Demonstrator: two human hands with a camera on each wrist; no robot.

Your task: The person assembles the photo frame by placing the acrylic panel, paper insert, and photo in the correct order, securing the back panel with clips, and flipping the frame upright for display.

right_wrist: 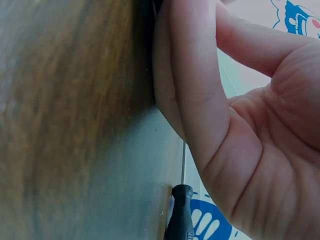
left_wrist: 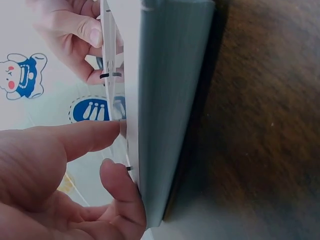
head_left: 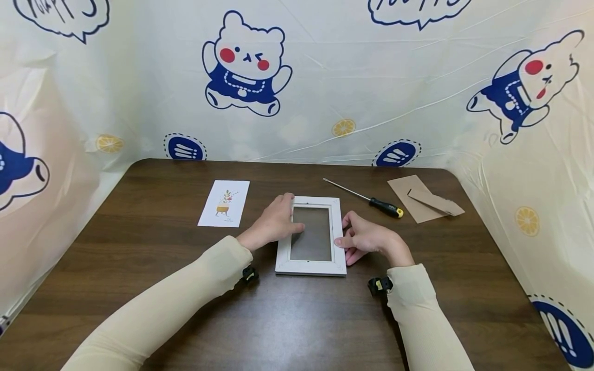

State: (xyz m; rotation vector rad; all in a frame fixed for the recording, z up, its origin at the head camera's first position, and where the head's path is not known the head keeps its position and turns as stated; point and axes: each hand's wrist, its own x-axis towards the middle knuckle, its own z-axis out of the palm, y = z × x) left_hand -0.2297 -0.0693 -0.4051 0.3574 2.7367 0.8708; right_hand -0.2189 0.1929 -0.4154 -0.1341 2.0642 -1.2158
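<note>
A white picture frame (head_left: 311,236) lies flat on the brown desk (head_left: 139,247), near the middle, right in front of the person. Its back side faces up, and the middle part looks grey.

The left hand (head_left: 275,220) rests on the left side of the frame. Its fingers are nearly straight, and the thumb reaches onto the grey part. In the left wrist view, the thumb (left_wrist: 75,137) touches the edge of the frame (left_wrist: 165,110).

The right hand (head_left: 366,238) is at the right side of the frame. Its fingers are curled and pinch the frame's right edge. In the right wrist view, the fingers (right_wrist: 175,70) press against the desk beside the frame.

A small card (head_left: 225,203) with a plant picture lies to the left of the frame, apart from it. A screwdriver (head_left: 366,198) with a black and yellow handle lies behind the frame, to the right. A brown cardboard piece (head_left: 423,198) lies past the screwdriver. A cloth with cartoon bears (head_left: 246,67) hangs all around the desk.
</note>
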